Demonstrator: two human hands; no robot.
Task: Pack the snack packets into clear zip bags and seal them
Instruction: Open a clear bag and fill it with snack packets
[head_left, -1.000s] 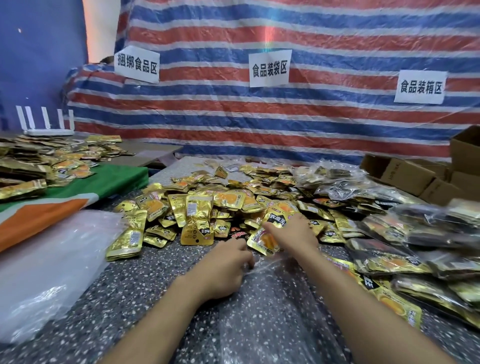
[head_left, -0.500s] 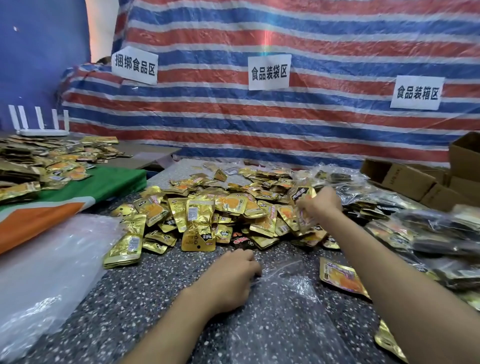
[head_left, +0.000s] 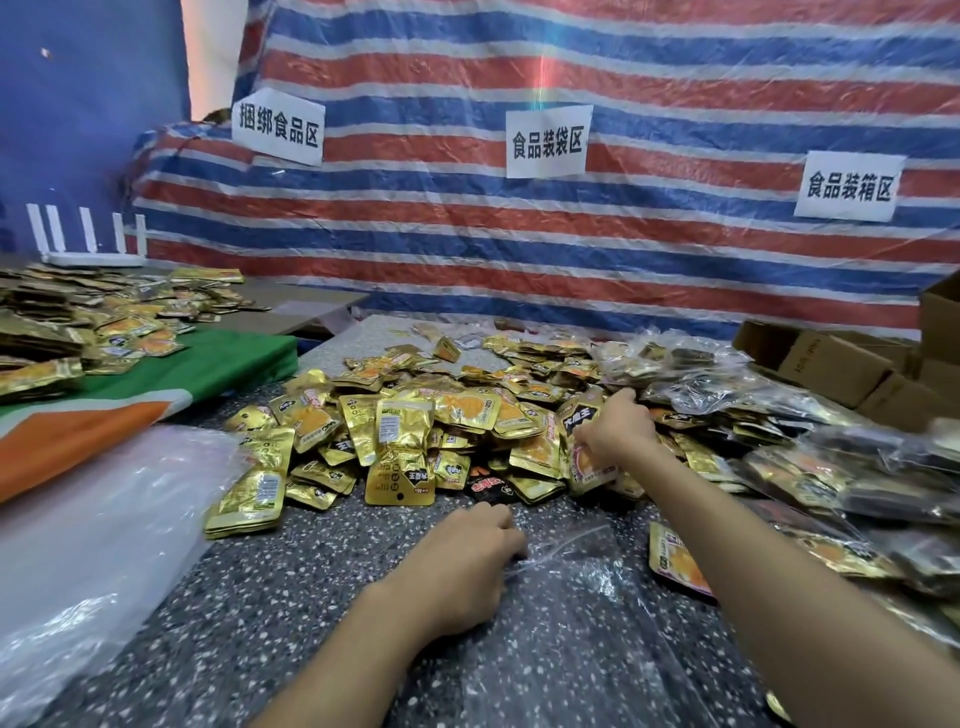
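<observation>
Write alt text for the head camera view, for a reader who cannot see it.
A person's right hand grips gold snack packets from a heaped pile while the left hand holds a clear zip bag on a speckled table.

Left hand (head_left: 467, 564) curled on bag (head_left: 571, 623); right hand (head_left: 618, 431) outstretched (fingers (head_left: 591, 442) round packets (head_left: 589, 467))

Gold snack packets (head_left: 415, 415) heaped; clear zip bag (head_left: 582, 597) flat.

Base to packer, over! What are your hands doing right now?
Left hand pinches clear zip bag at its mouth. Right hand grips gold packets at the pile. Path from pile to bag looks open.
</observation>
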